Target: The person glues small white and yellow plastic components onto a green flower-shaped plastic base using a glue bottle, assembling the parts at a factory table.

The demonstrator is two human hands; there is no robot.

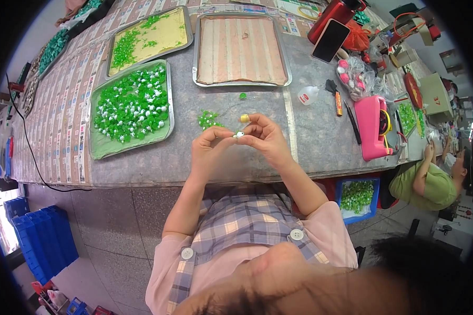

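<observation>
**Head view: both hands pinch a small white piece over the grey table**

Head view, looking down. We see the left hand (209,149) and right hand (268,137) raised together above the grey table (236,157), fingertips meeting. Between them sits a small white piece (239,135), pinched from both sides; both hands are closed on it. It is too small for us to tell its exact form. The right hand also carries a small yellow bit (244,118) at its upper fingers.

Just beyond the hands, a little heap of green pieces (209,119) lies on the table. A single green piece (243,96) lies farther out, near the tray with striped lining (240,50). To the left we note a tray of green and white pieces (132,105), and behind it a yellow-lined tray (150,38) with more green bits.

To the right: a white squeeze bottle (307,95), a pink box (372,127), a dark phone (330,40). Another person in a green shirt (428,185) sits at the far right. Blue crates (44,239) stand on the floor at left.
</observation>
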